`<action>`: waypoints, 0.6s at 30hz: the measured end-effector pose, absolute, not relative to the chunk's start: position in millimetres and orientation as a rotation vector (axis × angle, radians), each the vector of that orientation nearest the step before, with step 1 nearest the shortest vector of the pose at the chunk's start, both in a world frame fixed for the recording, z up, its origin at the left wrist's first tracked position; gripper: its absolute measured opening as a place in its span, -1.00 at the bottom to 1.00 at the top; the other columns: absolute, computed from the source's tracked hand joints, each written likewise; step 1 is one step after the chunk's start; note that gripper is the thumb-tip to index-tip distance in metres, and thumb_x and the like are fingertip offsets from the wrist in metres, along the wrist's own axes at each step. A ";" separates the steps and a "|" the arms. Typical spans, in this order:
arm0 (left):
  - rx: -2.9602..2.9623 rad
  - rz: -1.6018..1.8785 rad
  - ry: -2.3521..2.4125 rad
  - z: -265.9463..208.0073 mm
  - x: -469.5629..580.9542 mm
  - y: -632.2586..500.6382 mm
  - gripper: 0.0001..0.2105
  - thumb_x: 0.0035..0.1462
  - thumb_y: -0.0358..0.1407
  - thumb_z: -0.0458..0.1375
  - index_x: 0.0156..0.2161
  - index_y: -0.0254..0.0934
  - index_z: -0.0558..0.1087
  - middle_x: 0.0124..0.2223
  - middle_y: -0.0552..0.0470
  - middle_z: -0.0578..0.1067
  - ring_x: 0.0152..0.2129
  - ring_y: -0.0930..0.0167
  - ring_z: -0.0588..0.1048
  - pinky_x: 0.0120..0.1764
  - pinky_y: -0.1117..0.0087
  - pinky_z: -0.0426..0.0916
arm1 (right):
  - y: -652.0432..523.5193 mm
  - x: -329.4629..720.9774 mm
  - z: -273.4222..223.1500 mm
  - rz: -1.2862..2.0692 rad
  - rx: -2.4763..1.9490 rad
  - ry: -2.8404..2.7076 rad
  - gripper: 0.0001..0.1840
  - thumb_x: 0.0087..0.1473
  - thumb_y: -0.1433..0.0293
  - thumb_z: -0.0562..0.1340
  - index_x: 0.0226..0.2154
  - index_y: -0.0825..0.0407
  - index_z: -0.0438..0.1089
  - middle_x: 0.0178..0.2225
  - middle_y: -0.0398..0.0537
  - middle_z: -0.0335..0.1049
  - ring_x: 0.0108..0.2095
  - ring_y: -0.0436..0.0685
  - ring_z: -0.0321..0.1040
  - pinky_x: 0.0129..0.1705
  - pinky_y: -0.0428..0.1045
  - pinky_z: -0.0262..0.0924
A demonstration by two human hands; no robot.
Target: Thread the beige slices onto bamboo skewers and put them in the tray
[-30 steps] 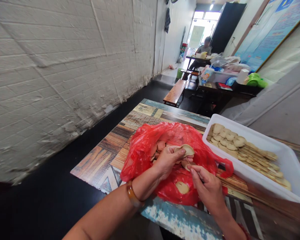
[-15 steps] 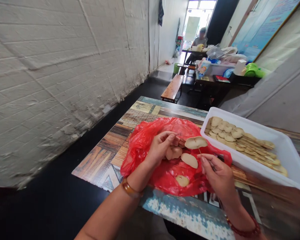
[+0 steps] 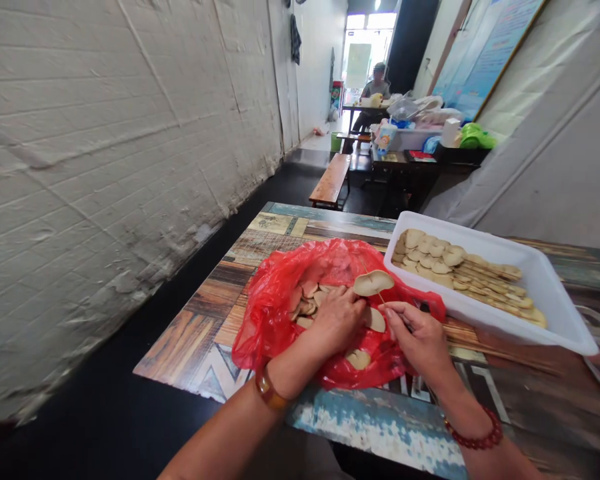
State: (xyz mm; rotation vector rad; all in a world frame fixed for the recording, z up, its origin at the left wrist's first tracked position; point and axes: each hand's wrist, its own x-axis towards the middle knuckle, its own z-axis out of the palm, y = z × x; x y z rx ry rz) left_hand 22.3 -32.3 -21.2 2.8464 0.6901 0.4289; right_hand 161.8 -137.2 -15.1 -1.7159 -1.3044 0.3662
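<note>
My right hand (image 3: pixel 416 333) pinches a thin wooden skewer (image 3: pixel 381 298), which carries a pale, flat round slice (image 3: pixel 373 283) at its upper part. My left hand (image 3: pixel 341 315) reaches over the red plastic bag (image 3: pixel 267 320), back of the hand up. Its fingers are curled together beside the skewered slice; their tips are hidden, so what they hold cannot be made out. Between the hands lies another pale slice (image 3: pixel 376 320). Several loose slices (image 3: pixel 306 308) sit in the bag left of my left hand, and a single slice (image 3: pixel 359 359) rests near the bag's front.
To the right, a white plastic tub (image 3: pixel 563 300) holds rows of skewered slices (image 3: pixel 460 263). Bare skewers (image 3: pixel 500 351) lie on the patterned table (image 3: pixel 190 347) in front of it. Beyond are a wooden bench (image 3: pixel 331 179), a cluttered table and a seated person (image 3: pixel 377 87).
My left hand has turned palm down and lowered toward the slices beside the skewer. My right hand still holds the skewer with its slice. The view has shifted slightly right.
</note>
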 end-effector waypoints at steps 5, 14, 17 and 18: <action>2.762 0.477 0.655 -22.8 21.8 -29.0 -0.82 0.17 -0.28 0.02 -0.32 -0.31 0.43 -0.23 -0.12 0.44 -0.26 0.29 0.34 -0.21 0.27 0.23 | -135.1 160.6 -16.8 0.354 -1.720 -1.314 -0.66 0.16 0.20 0.10 -0.32 0.07 0.48 -0.60 -0.14 0.43 -0.62 0.01 0.33 -0.49 -0.10 0.25; 2.147 0.650 0.618 -25.1 18.6 -20.4 -0.88 0.01 -0.44 0.08 -0.32 -0.30 0.44 -0.36 0.00 0.48 -0.41 0.39 0.40 -0.31 0.39 0.23 | -136.2 165.2 -25.6 0.494 -1.654 -1.201 -0.65 0.14 0.16 0.13 -0.29 0.08 0.46 -0.68 -0.24 0.27 -0.66 -0.02 0.23 -0.58 -0.12 0.15; 1.804 0.783 0.717 -20.4 14.4 -13.4 -0.86 -0.02 -0.42 0.10 -0.32 -0.32 0.47 -0.35 -0.01 0.50 -0.40 0.41 0.42 -0.30 0.43 0.26 | -138.7 166.6 -26.3 0.540 -1.605 -1.132 -0.66 0.13 0.16 0.14 -0.26 0.08 0.45 -0.69 -0.27 0.22 -0.67 -0.04 0.19 -0.62 -0.14 0.09; 1.670 0.806 0.743 -18.6 12.3 -11.1 -0.88 -0.01 -0.39 0.11 -0.34 -0.33 0.47 -0.38 0.00 0.49 -0.43 0.42 0.42 -0.33 0.44 0.26 | -139.8 166.3 -26.1 0.552 -1.593 -1.120 -0.66 0.13 0.16 0.14 -0.25 0.08 0.44 -0.69 -0.27 0.21 -0.67 -0.04 0.18 -0.62 -0.14 0.09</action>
